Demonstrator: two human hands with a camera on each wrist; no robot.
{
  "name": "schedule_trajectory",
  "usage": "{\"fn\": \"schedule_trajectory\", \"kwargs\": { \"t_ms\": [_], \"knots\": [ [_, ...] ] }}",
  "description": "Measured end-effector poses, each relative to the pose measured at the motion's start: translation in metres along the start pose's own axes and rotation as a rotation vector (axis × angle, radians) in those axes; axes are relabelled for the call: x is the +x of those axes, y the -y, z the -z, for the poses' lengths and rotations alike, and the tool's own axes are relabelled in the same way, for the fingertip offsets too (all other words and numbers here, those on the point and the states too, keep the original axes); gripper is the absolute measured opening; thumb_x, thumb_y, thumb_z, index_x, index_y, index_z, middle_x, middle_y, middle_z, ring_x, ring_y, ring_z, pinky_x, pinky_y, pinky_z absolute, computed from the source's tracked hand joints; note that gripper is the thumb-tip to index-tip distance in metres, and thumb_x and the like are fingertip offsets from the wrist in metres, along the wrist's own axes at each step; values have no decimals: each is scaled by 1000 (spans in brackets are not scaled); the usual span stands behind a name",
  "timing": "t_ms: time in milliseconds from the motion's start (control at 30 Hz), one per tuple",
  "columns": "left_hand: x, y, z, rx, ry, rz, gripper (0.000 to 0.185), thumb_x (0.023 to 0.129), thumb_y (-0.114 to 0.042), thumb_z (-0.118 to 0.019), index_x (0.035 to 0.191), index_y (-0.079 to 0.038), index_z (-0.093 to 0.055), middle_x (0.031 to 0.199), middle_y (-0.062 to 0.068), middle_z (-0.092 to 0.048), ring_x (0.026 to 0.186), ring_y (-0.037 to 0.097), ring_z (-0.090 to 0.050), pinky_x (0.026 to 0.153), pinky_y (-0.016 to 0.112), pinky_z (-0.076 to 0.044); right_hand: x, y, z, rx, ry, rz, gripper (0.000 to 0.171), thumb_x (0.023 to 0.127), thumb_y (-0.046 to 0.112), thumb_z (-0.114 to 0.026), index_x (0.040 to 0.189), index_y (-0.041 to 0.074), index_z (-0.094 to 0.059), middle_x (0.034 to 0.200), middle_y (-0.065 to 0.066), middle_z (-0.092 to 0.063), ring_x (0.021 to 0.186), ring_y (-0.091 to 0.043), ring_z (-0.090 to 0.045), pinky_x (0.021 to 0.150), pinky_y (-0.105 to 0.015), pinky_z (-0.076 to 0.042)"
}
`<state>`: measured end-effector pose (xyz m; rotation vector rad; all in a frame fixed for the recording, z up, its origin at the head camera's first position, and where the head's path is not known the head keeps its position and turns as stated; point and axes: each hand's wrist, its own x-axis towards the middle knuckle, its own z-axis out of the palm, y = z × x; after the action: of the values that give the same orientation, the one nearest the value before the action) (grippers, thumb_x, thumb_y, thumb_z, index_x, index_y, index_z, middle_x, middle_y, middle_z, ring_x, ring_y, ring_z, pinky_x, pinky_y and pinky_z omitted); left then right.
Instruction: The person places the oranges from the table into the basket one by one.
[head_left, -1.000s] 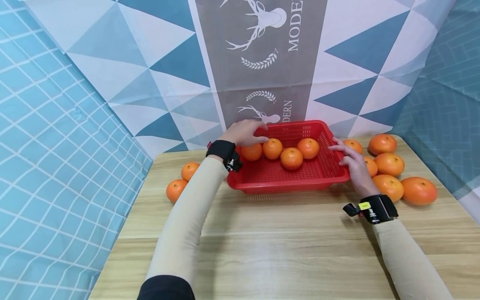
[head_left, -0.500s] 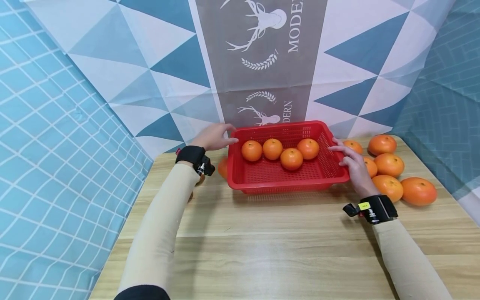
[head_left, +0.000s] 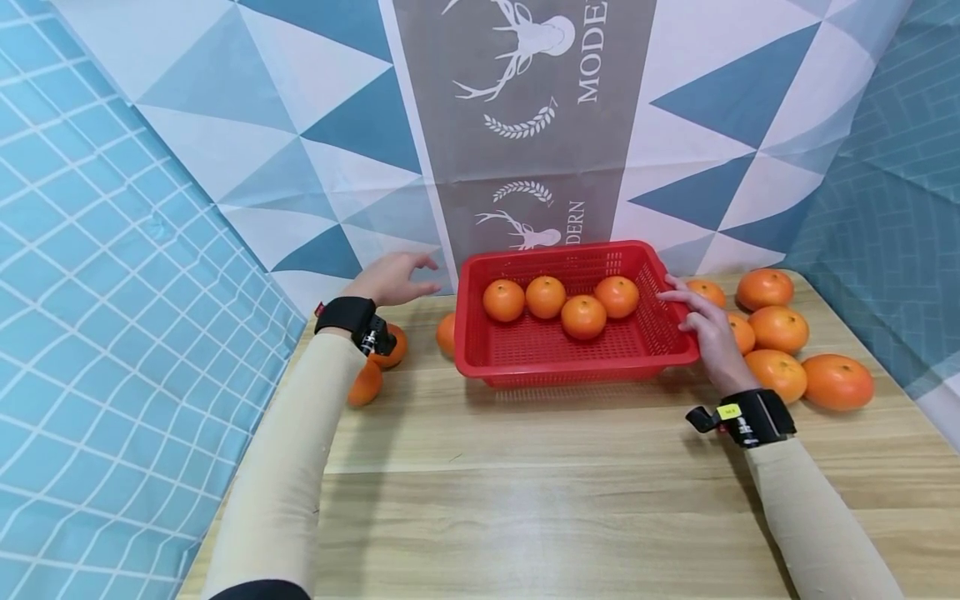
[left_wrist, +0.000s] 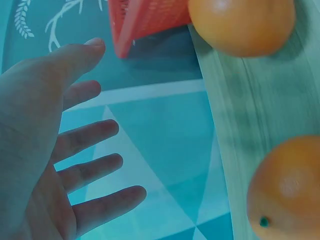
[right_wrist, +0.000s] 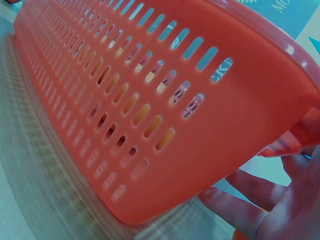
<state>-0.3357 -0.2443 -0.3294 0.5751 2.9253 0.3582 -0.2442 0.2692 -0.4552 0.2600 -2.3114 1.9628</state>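
While right hand (head_left: pixel 707 330) touches basket (head_left: pixel 577 367) rim, left hand (head_left: pixel 390 279) hovers.

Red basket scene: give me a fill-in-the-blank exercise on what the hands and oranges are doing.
1. The red basket holds ____ oranges.
2. The right hand rests against the basket's ____ side.
3. The left hand holds ____, fingers spread.
4. The basket stands on a ____ table.

Missing words: four; right; nothing; wooden
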Motion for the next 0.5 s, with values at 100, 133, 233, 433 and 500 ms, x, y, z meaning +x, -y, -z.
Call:
{"fn": "schedule_trajectory", "kwargs": {
  "t_ms": [100,133,233,433,500],
  "knots": [
    [-4,5,-2,14,16,24,57,109,-40,-71,155,-8,-63,162,24,-63,149,44,-59,125,63,-52,-1,0,0,-7,1,4,60,102,-3,-35,157,1,-59,191,-4,-25,177,-40,-15,100,-3,-53],
    [-5,6,-3,20,23,31,56,109,-41,-70,155,-8,-63,162,24,-63,148,43,-60,125,63,-52,-1,0,0,-9,1,4,61,102,-3,-35,158,2,-59,191,-4,-25,176,-40,-15,99,-3,-53],
    [-9,11,-6,30,43,54,56,108,-41,-71,154,-10,-63,161,22,-64,146,42,-61,125,64,-52,-2,0,0,-12,2,5,61,103,-3,-35,158,3,-60,191,-4,-25,176,-41,-16,99,-4,-54],
    [-16,25,-12,18,66,82,56,109,-42,-72,154,-9,-63,160,23,-64,145,44,-60,124,66,-52,-1,0,0,-3,3,3,60,103,-3,-35,158,4,-60,191,-2,-25,176,-40,-15,99,-4,-54],
    [-19,29,-15,18,73,100,57,108,-42,-72,154,-9,-63,161,23,-64,143,43,-60,123,66,-53,-1,0,0,-1,2,0,60,104,-2,-35,158,4,-60,191,-2,-25,176,-39,-15,99,-4,-54]
  ]
}}
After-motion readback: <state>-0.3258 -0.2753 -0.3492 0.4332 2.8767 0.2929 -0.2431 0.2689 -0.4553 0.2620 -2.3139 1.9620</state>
